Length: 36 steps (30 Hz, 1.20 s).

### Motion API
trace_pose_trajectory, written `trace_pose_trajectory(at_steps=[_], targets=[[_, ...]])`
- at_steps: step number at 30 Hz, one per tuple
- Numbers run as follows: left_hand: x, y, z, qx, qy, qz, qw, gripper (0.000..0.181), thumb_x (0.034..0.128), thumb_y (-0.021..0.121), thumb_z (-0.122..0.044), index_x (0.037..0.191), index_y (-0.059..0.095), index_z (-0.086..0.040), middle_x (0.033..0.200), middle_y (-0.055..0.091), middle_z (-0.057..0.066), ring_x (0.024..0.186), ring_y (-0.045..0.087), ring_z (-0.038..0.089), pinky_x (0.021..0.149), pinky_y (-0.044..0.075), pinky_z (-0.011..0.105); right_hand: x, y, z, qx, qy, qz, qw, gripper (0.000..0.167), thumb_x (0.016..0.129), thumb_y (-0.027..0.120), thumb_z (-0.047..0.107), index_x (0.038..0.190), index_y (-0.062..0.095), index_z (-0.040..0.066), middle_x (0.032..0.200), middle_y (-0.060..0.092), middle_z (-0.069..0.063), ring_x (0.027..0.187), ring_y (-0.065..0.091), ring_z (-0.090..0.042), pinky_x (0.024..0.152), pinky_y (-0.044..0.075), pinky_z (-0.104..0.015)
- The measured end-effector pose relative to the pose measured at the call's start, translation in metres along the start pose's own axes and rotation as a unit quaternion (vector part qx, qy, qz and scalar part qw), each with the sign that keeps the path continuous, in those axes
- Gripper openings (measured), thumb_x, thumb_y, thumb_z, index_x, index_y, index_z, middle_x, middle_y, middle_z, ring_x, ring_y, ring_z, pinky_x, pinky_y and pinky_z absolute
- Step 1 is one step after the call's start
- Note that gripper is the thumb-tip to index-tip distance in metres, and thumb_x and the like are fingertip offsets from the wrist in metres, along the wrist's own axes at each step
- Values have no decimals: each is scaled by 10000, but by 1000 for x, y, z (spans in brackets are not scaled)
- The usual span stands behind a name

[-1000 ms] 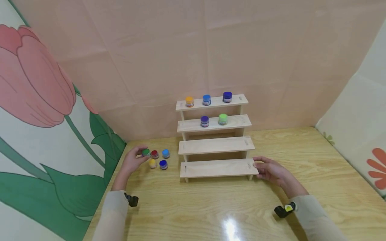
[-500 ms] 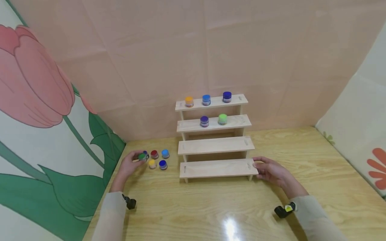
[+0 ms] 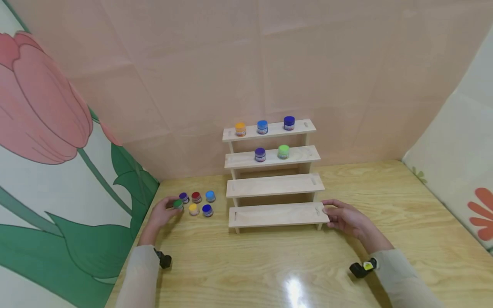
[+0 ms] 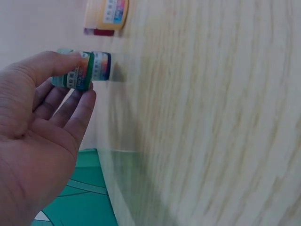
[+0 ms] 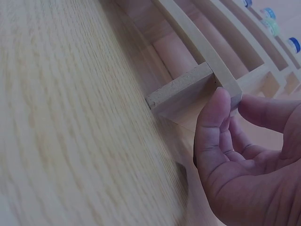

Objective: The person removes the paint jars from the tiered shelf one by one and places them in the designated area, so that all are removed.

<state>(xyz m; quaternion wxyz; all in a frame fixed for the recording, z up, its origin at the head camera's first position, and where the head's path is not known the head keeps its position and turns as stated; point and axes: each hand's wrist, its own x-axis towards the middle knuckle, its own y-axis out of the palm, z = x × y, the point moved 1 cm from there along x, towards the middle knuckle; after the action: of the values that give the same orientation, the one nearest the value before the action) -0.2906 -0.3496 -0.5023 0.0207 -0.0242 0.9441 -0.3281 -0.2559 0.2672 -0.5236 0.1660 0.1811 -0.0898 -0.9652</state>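
A person's left hand (image 3: 161,212) pinches a green-lidded jar (image 3: 178,204) between thumb and fingers above a wood-grain counter (image 3: 246,261), while the right hand (image 3: 348,220) grips the near corner of a four-tier wooden rack (image 3: 276,215) at its lowest shelf. Whether the base of the green-lidded jar touches the counter is hard to tell. Just beyond the left hand's fingertips stands a purple-lidded jar (image 3: 183,198), with a red-lidded jar (image 3: 196,197) and a light-blue-lidded jar (image 3: 210,196) in line to its right. Closer to the person, just right of the left hand, a yellow-lidded jar (image 3: 194,209) and a dark-blue-lidded jar (image 3: 207,210) sit side by side. The rack stands between the two hands, rising away from the person. On its top shelf, beyond both hands, are an orange jar (image 3: 240,129), a blue jar (image 3: 262,127) and a navy jar (image 3: 289,123); one tier down, a violet jar (image 3: 259,155) stands left of a light-green jar (image 3: 283,152). Small black cameras (image 3: 163,259) are worn at both wrists, by the cuffs of pale sleeves (image 3: 139,273).
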Motion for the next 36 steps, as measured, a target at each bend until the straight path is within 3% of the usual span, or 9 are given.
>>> trace_pose_trajectory(at_steps=[10, 36], targets=[[1, 3, 11, -13, -199, 28, 9998, 489, 949, 709, -111, 1396, 544, -4, 1379, 566, 261, 1284, 517, 428, 1057, 456, 526, -2, 2, 1, 45, -10, 46, 10000, 261, 1032, 574, 117, 1283, 519, 160, 980, 718, 12, 835, 673, -102, 697, 581, -257], [5, 4, 11, 73, -335, 67, 9994, 483, 948, 699, -74, 1400, 542, -7, 1388, 561, 253, 1282, 517, 413, 1064, 452, 514, -1, 1, 2, -15, -16, 141, 9999, 250, 1033, 571, 115, 1272, 521, 168, 1010, 712, 3, 844, 671, -107, 713, 584, -260]])
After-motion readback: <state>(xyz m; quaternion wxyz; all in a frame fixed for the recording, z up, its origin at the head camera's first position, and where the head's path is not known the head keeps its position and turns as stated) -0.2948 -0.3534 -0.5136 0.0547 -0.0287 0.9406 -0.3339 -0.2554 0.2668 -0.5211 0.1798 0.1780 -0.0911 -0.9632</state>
